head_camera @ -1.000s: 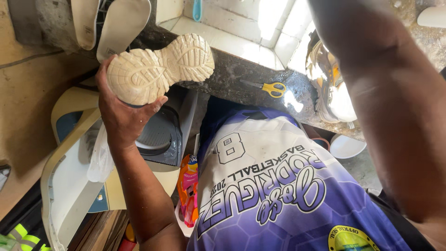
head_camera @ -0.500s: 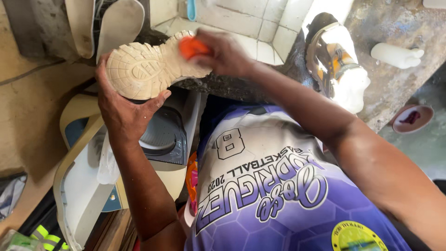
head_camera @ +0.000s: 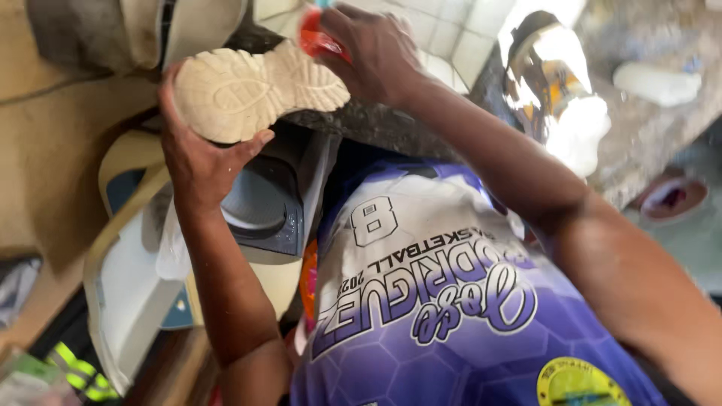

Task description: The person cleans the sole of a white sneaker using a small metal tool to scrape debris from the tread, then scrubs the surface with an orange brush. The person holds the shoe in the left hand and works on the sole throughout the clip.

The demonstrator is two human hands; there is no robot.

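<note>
My left hand grips a cream-soled shoe, sole turned up towards me, held over the dark stone counter edge. My right hand is closed around a small orange-red object and presses it against the heel end of the sole. Only part of the orange object shows beyond my fingers. Below both arms lies my purple and white printed jersey.
A white and dark blue twin-tub washing machine stands under my left arm. White tiles lie behind the counter. A shiny container, a white bottle and a small bowl are at the right.
My right hand came in from the right holding the orange object and brought it onto the sole's heel end. The left hand kept the shoe steady. The view shifted slightly.
</note>
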